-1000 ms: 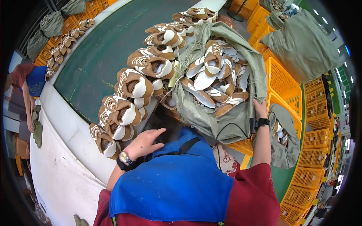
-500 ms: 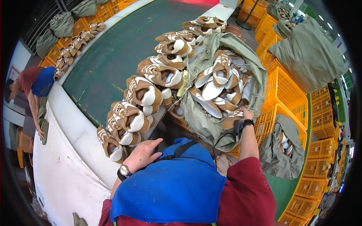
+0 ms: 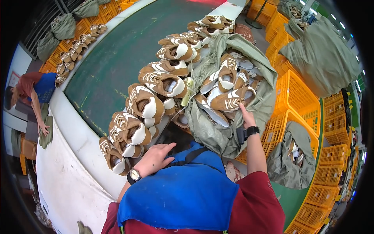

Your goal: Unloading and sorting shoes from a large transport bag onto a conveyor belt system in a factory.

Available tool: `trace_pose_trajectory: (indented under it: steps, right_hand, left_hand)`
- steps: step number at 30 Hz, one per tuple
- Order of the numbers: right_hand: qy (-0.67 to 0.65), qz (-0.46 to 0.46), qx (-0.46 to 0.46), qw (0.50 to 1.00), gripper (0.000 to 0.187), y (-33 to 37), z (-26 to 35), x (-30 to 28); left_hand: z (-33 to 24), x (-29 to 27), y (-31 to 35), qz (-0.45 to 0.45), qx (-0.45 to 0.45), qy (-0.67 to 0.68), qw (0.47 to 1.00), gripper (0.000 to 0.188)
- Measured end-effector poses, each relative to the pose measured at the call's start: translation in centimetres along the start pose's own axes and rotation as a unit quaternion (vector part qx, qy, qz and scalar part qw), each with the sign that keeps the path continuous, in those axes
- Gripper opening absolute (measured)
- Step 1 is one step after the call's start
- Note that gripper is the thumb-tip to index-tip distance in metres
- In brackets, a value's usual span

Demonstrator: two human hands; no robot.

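Inside the sack (image 3: 218,132), the right hand (image 3: 246,117) touches a shoe (image 3: 230,100), grip unclear; the left hand (image 3: 154,158) hangs open, empty; stacked shoes (image 3: 134,130) beside the sack could topple if nudged.

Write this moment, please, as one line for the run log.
left hand: open, empty, near shoe row on table edge | right hand: reaching into grey sack, touching brown-white shoe

Yellow crates (image 3: 298,91) w/ olive sacks (image 3: 321,54) – another person (image 3: 33,91) far left
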State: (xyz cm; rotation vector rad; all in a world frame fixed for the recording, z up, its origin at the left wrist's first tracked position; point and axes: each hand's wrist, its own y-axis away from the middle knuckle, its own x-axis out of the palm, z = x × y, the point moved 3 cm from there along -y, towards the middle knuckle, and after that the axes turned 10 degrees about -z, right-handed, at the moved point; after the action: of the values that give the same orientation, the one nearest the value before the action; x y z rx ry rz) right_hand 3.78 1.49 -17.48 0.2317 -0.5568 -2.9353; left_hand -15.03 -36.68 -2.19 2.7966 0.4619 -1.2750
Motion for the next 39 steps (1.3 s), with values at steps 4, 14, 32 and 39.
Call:
trace_pose_trajectory:
  steps: [4,14,32,39]
  right_hand:
    - [0.086,0.073,0.017,0.993,0.044,0.6,1.5,-5.4]
    - [0.537,-0.052,-0.091,0.837,0.061,5.5,7.6,-9.4]
    - [0.662,0.362,-0.235,0.613,0.053,17.6,-7.0,7.7]
    - [0.502,0.288,-0.498,0.646,0.036,24.0,2.6,12.7]
  left_hand:
    - [0.4,0.0,0.4,-0.002,-0.015,0.006,1.0,0.047]
    - [0.7,-0.5,2.9,-0.002,-0.002,-0.024,1.0,0.047]
    - [0.7,-4.7,13.3,-0.1,-0.097,-0.014,0.99,0.051]
    - [2.8,-3.6,16.8,-0.192,-0.099,-0.044,0.975,0.049]
